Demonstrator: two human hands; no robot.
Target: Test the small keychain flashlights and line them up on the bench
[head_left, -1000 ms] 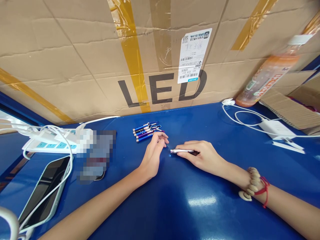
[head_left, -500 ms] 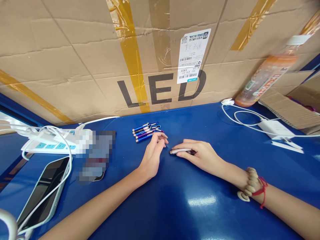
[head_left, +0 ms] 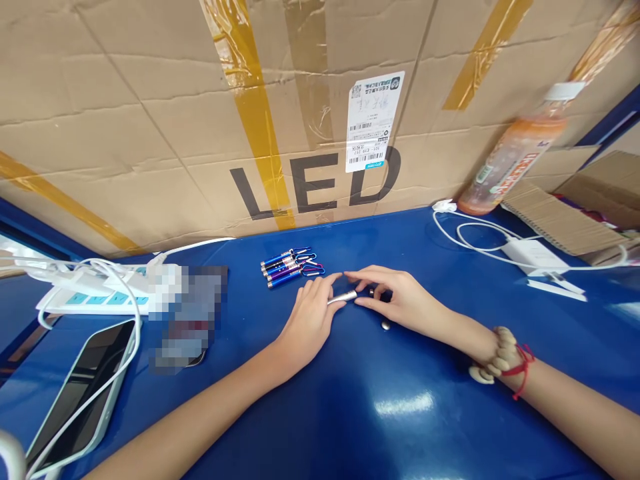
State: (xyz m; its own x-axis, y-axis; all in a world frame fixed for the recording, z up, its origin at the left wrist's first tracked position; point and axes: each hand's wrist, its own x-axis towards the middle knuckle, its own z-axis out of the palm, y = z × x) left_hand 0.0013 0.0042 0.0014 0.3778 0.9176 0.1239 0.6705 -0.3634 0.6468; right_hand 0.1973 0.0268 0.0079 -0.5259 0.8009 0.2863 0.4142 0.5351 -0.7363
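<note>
A small silver flashlight [head_left: 343, 297] lies on the blue table [head_left: 400, 413] between my two hands. My left hand [head_left: 309, 319] pinches its left end with curled fingers. My right hand [head_left: 400, 300] holds its right end, fingers bent around it. A small round piece [head_left: 385, 325] lies on the table just below my right hand. Several blue and purple keychain flashlights [head_left: 290, 265] lie in a row just beyond my left hand.
A large cardboard box marked LED [head_left: 310, 120] stands behind the table. A power strip with cables [head_left: 95, 290] and a phone [head_left: 75, 393] lie at left. An orange bottle [head_left: 505, 160], a white charger with cable [head_left: 533, 257] and corrugated cardboard [head_left: 560, 223] are at right.
My left hand has closed onto the silver flashlight, which both hands now grip. Its light went out. A small round piece now lies below my right hand.
</note>
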